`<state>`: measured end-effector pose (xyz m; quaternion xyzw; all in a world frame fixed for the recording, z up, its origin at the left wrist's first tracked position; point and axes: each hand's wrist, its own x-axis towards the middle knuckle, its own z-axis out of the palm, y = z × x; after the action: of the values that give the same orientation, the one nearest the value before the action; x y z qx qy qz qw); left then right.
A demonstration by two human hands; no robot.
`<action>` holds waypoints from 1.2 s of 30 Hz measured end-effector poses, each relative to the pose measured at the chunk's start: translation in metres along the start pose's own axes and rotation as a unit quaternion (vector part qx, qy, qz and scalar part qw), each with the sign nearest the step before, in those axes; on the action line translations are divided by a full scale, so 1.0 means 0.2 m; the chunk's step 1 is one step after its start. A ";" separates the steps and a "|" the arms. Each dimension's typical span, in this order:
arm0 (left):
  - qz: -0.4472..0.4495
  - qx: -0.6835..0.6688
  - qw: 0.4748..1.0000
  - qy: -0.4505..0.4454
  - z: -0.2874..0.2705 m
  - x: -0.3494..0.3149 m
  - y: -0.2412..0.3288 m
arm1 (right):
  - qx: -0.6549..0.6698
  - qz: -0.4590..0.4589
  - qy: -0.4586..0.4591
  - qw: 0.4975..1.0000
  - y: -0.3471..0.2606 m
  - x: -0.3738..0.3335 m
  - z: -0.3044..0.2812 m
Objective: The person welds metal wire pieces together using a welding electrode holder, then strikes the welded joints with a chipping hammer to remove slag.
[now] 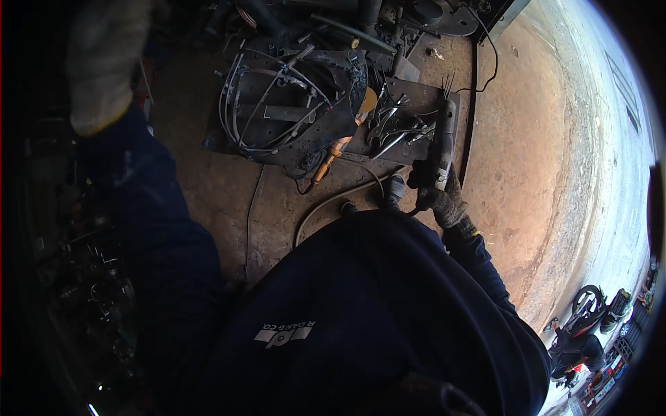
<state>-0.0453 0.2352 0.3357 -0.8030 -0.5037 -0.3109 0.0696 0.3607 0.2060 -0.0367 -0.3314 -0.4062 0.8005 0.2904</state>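
My right hand, in a grey knit glove, is closed round the lower end of a long dark cylindrical tool. Its exact kind is unclear; a worn silvery part shows just above the glove, and thin rods stick out beyond its far end. My left hand, in a pale glove with a yellow cuff edge, is raised at the upper left. Shadow and blur hide its fingers. Between the hands, an orange angle grinder lies against a dark metal plate, its disc pointing away from me.
Bent metal strips and hoops lie on the plate. Several hand tools are scattered on the work surface right of it. A hose curves across the floor near my feet. A person and a motorcycle are far right.
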 end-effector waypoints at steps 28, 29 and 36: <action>0.036 0.143 0.983 -0.108 0.58 -0.98 0.52 | -0.023 0.005 -0.190 0.981 -0.08 -0.30 0.63; 0.037 0.145 0.983 -0.107 0.58 -0.99 0.52 | -0.051 0.007 -0.196 0.979 -0.08 -0.30 0.63; -0.037 0.177 0.969 -0.170 0.60 -0.92 0.55 | -0.030 0.034 -0.172 0.984 -0.09 -0.30 0.60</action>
<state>0.0445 0.0922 0.1571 -0.7999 -0.5843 -0.0784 0.1123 0.3087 0.1155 0.0513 -0.2112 -0.4629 0.8421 0.1790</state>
